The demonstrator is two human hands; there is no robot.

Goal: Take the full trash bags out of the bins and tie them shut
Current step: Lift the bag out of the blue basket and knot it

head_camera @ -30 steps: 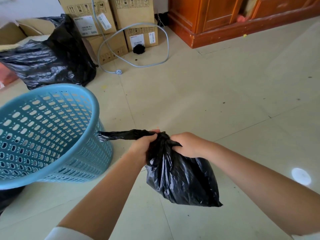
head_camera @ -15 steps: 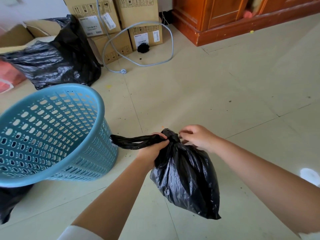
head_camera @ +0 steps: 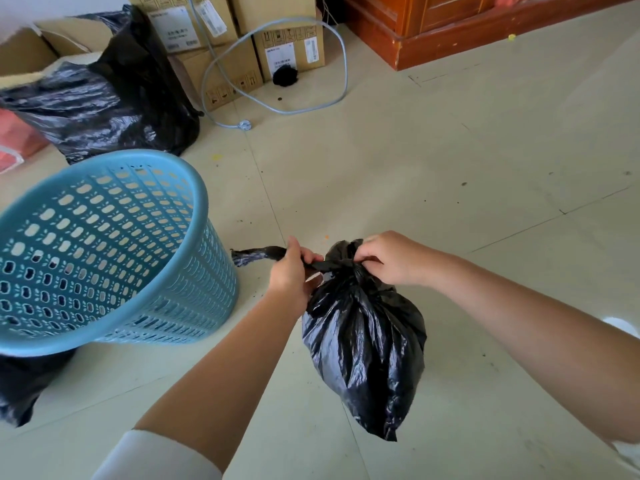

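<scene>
head view: the bag hangs clear of the floor, just right of the blue bin, held only at its gathered neck. the left hand is closed around one twisted tail of the bag mouth, the tail running out to the left toward the bin wall without touching it, as far as i can tell. the right hand is pinched shut on the bunched plastic at the knot, fingertips curled into the folds.

against the frames from a second and half a second ago, the hands have drawn apart: then they sat pressed together over the neck, and the right hand had opened briefly to re-grip. now the left tail is pulled out straighter and the neck looks cinched narrower, with a band of plastic crossing it. the bag also hangs lower and longer below the hands. i read that as the knot being pulled tight rather than merely started; whether it is a full knot or a single overhand turn is hidden by the fingers.

for the task, this bag is out of its bin and close to shut. the bin looks empty through its holes. a larger black bag lies by the boxes at the back, and another dark bag edge shows at lower left; whether either is tied i cannot tell.

the thin plastic could tear if the tail is yanked hard.
</scene>
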